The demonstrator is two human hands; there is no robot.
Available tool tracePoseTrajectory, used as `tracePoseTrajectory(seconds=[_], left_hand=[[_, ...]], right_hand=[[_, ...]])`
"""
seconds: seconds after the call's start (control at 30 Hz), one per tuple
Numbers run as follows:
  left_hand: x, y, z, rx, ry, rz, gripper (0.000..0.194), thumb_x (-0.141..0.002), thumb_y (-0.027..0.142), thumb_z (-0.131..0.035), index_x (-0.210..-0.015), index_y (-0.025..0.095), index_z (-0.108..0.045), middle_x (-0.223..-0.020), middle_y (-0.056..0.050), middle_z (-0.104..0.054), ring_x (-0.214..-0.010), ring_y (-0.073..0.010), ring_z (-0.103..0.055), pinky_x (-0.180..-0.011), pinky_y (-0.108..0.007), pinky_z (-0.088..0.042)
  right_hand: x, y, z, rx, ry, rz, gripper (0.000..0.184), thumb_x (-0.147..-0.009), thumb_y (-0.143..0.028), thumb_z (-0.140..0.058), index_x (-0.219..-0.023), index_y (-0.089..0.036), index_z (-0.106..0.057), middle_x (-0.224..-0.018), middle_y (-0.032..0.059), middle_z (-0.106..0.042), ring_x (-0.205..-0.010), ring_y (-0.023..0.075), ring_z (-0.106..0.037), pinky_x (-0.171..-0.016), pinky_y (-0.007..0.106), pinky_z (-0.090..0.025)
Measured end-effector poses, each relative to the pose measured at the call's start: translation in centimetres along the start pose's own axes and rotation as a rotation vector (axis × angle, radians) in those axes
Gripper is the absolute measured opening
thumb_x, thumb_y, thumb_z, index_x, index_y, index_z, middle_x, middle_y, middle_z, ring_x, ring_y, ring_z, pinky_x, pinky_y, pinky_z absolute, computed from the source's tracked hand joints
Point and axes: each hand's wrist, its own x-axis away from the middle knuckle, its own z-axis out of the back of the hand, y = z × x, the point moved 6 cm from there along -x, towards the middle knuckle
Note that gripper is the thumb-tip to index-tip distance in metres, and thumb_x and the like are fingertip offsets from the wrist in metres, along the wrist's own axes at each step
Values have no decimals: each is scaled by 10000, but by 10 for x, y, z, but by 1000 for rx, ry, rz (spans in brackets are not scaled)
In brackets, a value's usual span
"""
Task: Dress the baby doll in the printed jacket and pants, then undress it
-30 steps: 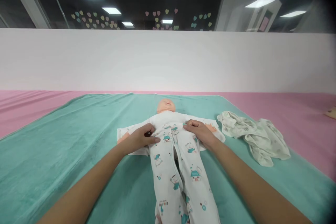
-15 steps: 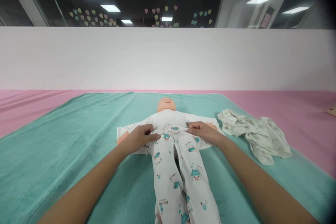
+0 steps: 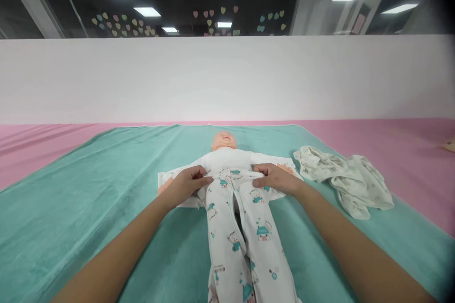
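Observation:
A baby doll (image 3: 223, 140) lies on its back, head away from me, in a white long-sleeved top (image 3: 227, 158). White baby pants (image 3: 232, 232) with bear and house prints cover its legs, with an opening along the crotch. At the left of the waistband, my left hand (image 3: 188, 183) pinches the cloth between thumb and fingers. My right hand (image 3: 275, 178) grips the waistband's other side in the same way. Both hands are closed, at about the same height on the doll's waist. The doll's hands show partly at the sleeve ends.
Under the doll spreads a teal blanket (image 3: 106, 199) over a pink sheet (image 3: 419, 165). A crumpled pale printed baby garment (image 3: 344, 177) lies to the right. Behind is a low white wall (image 3: 227, 80) with dark glass above. Something skin-coloured (image 3: 448, 145) shows at the far right edge.
My right thumb has shifted slightly down on the waistband cloth. Both hands stay at the doll's waist, and the view has tilted a little.

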Motion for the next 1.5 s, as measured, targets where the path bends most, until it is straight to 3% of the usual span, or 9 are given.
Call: tracePoseTrajectory(seconds=[0.3,0.5,0.8,1.13,1.27,1.5], left_hand=[[1,3,-1,106,-41,-17,374,-758,492,-559,-664,181,-374,-605,56,-304,-537,-79,-277,-490,-208,-192],[-1,-2,-9,306,-101,-7,381,-763,497,-564,-667,177,-379,-617,46,-367,-540,-79,-350,-491,-201,-275],[3,-1,-13,505,-164,76,399,-786,516,-549,-688,183,-352,-636,50,-332,-515,-62,-284,-459,-196,-213],[12,22,-8,-174,-220,-17,403,-603,476,-687,-683,194,-411,-668,44,-348,-588,-106,-320,-499,-223,-213],[15,24,-6,-266,-259,-24,410,-576,480,-710,-739,206,-453,-718,40,-412,-632,-125,-380,-516,-220,-247],[17,25,-6,-337,-308,-29,346,-608,452,-689,-752,204,-497,-726,35,-452,-647,-138,-413,-511,-227,-247]], right_hand=[[-2,8,3,-14,104,57,491,-687,-529,-648,-589,-198,-298,-624,-51,-269,-563,93,-261,-535,241,-211],[-4,13,1,-150,148,52,495,-657,-504,-684,-581,-198,-302,-624,-52,-281,-547,82,-273,-505,229,-222],[-2,11,11,-287,225,76,427,-661,-438,-709,-618,-199,-358,-583,-52,-420,-529,88,-373,-507,228,-267],[-5,14,4,-159,204,49,482,-648,-519,-689,-610,-198,-332,-603,-59,-350,-534,83,-315,-503,225,-231],[-4,13,3,-104,185,53,472,-690,-542,-641,-621,-201,-322,-617,-60,-326,-544,87,-296,-515,231,-224],[-2,-1,5,206,247,111,437,-773,-525,-544,-610,-199,-303,-639,-43,-290,-578,104,-288,-538,247,-233]])
